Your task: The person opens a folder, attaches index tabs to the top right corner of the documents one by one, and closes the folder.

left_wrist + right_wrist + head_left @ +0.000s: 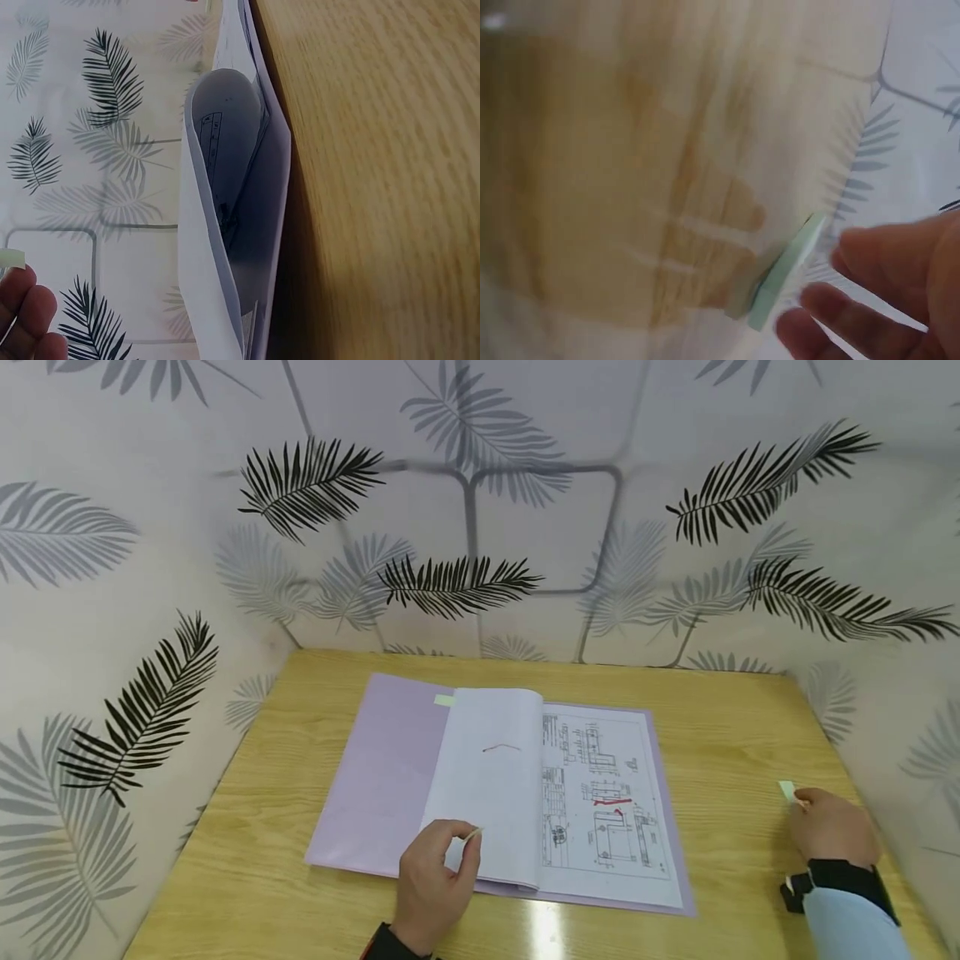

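My left hand [438,885] pinches a small pale sticky tab [12,259] between thumb and fingers, over the lower edge of the opened folder. A lilac folder [375,777] lies open on the table, its white page [487,785] turned to the left and bulging at the fold. On its right side shows a sheet with technical drawings [600,852] and red marks. At the right of the table my right hand [832,828] holds a small pale green pad of sticky notes [787,274] at its fingertips, tilted close over the tabletop.
A pale green tab [444,700] sticks out at the upper left edge of the turned page. The wooden table [742,727] meets a leaf-patterned cloth [525,527] at its back and sides.
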The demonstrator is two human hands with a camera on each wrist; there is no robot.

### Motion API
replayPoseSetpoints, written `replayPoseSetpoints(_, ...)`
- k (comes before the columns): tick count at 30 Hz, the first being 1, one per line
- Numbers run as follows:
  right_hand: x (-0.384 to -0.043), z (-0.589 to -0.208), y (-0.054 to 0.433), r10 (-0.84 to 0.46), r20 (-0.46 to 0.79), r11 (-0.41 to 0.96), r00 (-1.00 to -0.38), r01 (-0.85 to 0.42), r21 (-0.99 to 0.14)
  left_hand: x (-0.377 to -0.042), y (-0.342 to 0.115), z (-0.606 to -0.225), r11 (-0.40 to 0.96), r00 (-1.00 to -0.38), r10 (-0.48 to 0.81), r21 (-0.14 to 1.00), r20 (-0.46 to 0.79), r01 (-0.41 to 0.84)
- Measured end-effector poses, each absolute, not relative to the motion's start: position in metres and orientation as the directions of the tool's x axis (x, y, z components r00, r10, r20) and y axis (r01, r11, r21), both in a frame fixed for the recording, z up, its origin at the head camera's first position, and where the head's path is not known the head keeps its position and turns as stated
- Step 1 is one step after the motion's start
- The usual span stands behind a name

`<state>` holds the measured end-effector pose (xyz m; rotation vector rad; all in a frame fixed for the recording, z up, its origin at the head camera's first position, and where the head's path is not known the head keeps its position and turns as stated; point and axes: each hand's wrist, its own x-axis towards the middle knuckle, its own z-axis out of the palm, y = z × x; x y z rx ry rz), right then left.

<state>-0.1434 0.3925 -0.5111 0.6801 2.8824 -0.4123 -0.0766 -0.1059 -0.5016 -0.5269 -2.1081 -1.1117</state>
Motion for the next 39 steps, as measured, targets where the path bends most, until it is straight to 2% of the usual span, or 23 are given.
replayPoseSetpoints(3,-0.141,-0.506,0.389,0.296,-0.253,0.913,-0.921,0.35,-0.209,-0.076,-0.103,-0.503,0.546,-0.688,0.035,0.563,0.725,0.621)
replayPoseSetpoints(6,-0.141,-0.504,0.391,0.218,-0.299,0.935,-0.929,0.287,-0.21,-0.075,-0.101,-0.506,0.551,-0.693,0.03,0.566,0.721,0.613)
replayPoseSetpoints(11,-0.146,-0.51,0.405,0.177,-0.3,0.956,-0.937,0.236,-0.176,-0.073,-0.099,-0.509,0.558,-0.696,0.027,0.567,0.717,0.606)
replayPoseSetpoints(18,-0.155,-0.519,0.42,0.231,-0.25,0.948,-0.94,0.276,-0.16,-0.079,-0.102,-0.508,0.565,-0.687,0.035,0.553,0.726,0.612)
replayPoseSetpoints(25,-0.161,-0.522,0.425,0.302,-0.306,0.931,-0.903,0.348,-0.109,-0.084,-0.107,-0.509,0.587,-0.691,0.037,0.544,0.722,0.6)
replayPoseSetpoints(29,-0.159,-0.524,0.422,0.339,-0.293,0.921,-0.894,0.378,-0.087,-0.087,-0.106,-0.51,0.582,-0.685,0.042,0.54,0.727,0.609)
replayPoseSetpoints(39,-0.159,-0.525,0.418,0.384,-0.276,0.9,-0.881,0.424,-0.103,-0.095,-0.106,-0.508,0.577,-0.694,0.064,0.541,0.717,0.612)
